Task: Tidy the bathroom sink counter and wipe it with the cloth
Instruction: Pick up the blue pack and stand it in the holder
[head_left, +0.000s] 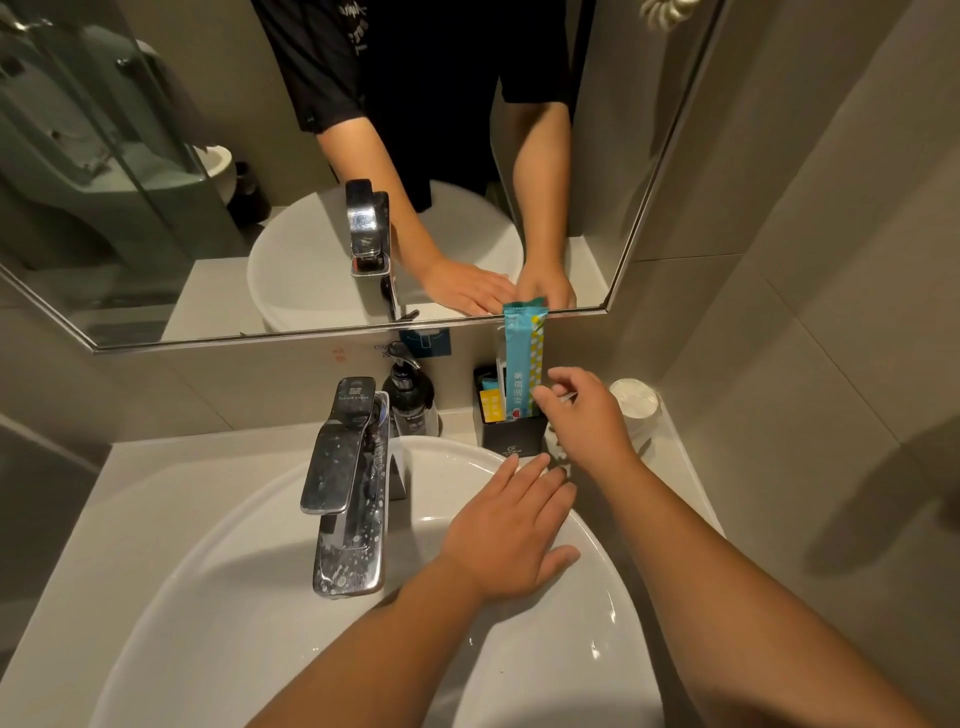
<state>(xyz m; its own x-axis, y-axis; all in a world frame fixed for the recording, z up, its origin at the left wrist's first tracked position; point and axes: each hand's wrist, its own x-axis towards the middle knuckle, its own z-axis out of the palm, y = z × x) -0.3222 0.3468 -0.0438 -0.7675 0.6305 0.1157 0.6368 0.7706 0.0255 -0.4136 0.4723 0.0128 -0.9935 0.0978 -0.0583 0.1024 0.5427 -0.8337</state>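
A tall teal and yellow packet (522, 364) stands upright in a black holder box (511, 434) on the counter (156, 467) behind the basin. My right hand (587, 421) hovers just right of the packet. Its fingers are loosely curled and apart, and the thumb tip is at the packet's lower edge. My left hand (511, 535) lies flat and spread over the back right rim of the white basin (234, 597), holding nothing. Something small and white (556, 447) lies on the counter under my right hand, mostly hidden. No cloth is visible.
A chrome faucet (348, 493), spotted with droplets, stands at the basin's back. A dark pump soap bottle (410, 395) sits behind it. A white capped cup (635, 399) is in the right corner by the wall. A mirror (156, 182) hangs above.
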